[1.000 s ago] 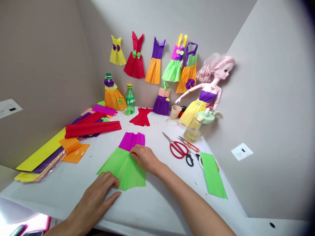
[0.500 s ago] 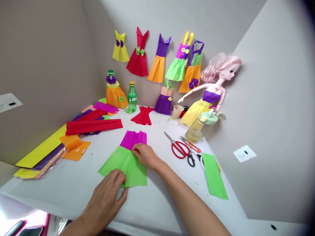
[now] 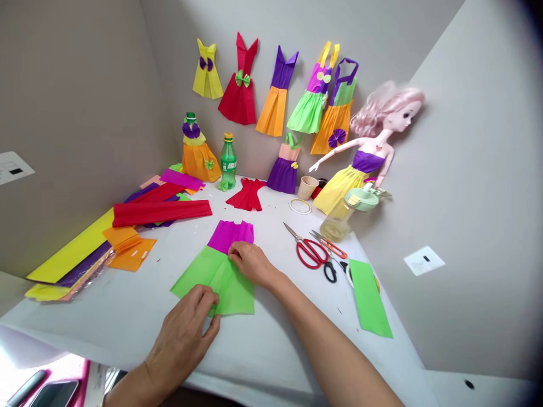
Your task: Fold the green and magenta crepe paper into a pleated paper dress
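Note:
A crepe paper dress with a magenta top and a flared green skirt lies flat on the white table. My left hand is at the skirt's bottom edge, its thumb and fingers closed on the hem. Higher up, at the right of the waist where magenta meets green, my right hand is closed in a pinch on the dress. Its fingertips are partly hidden under the hand. Just beyond the dress lies a smaller red paper dress.
Red-handled scissors and other cutters lie to the right, beside a green paper strip and a drinking bottle. Coloured paper sheets are piled left. A doll and a green bottle stand behind.
The whole view has shifted slightly, so the scene sits a little higher. Both hands keep their places on the dress, with hardly any movement.

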`<state>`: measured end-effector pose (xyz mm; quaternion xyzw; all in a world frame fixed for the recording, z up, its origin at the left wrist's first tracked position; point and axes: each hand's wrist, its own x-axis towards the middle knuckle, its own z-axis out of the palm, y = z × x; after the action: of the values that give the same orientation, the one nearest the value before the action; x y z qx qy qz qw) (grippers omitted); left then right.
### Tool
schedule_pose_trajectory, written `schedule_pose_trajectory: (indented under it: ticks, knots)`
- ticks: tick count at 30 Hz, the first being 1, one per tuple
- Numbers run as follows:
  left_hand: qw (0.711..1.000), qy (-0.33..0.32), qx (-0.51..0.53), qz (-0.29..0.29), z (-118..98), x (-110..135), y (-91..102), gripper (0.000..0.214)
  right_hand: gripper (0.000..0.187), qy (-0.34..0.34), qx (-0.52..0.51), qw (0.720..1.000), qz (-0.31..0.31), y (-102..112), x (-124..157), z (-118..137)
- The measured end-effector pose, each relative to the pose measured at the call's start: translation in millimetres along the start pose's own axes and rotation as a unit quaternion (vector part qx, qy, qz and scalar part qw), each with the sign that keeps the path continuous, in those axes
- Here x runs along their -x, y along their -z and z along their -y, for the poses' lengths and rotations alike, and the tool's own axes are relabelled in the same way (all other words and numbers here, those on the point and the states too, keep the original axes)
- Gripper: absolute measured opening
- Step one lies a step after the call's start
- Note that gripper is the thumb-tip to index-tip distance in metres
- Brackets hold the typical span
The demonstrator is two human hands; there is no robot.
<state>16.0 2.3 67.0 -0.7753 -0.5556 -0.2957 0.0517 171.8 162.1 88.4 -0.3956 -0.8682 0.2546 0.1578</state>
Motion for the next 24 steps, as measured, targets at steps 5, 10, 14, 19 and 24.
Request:
schedule_pose_trajectory:
  ticks: [5,10,14,19,24]
  knots:
    - [1.0,0.002,-0.002,-0.008,-1.0,-1.2,0.7,0.012,0.012,-0.003,-0.002,1.0,-0.002,0.1,0.6,1.4]
    - [1.0,0.005,-0.007,0.001,-3.1,-1.0,-2.1,0.009,0.012,0.0,-0.001,1.0,-0.008,-1.7,0.9,0.0]
    - [1.0,-0.01,-0.015,0.014,-5.5,-3.3,-4.1,0.015,0.012,0.011,-0.002,1.0,-0.013,-3.1,1.9,-1.6]
    - [0.999,-0.024,-0.007,0.027,-5.7,-5.1,-2.7,0.011,0.011,0.026,0.002,1.0,-0.017,-1.9,3.4,-2.2]
    - [0.999,-0.014,0.001,0.034,-5.6,-5.3,-1.2,0.009,0.009,0.024,0.015,0.999,-0.021,1.1,4.4,-2.3]
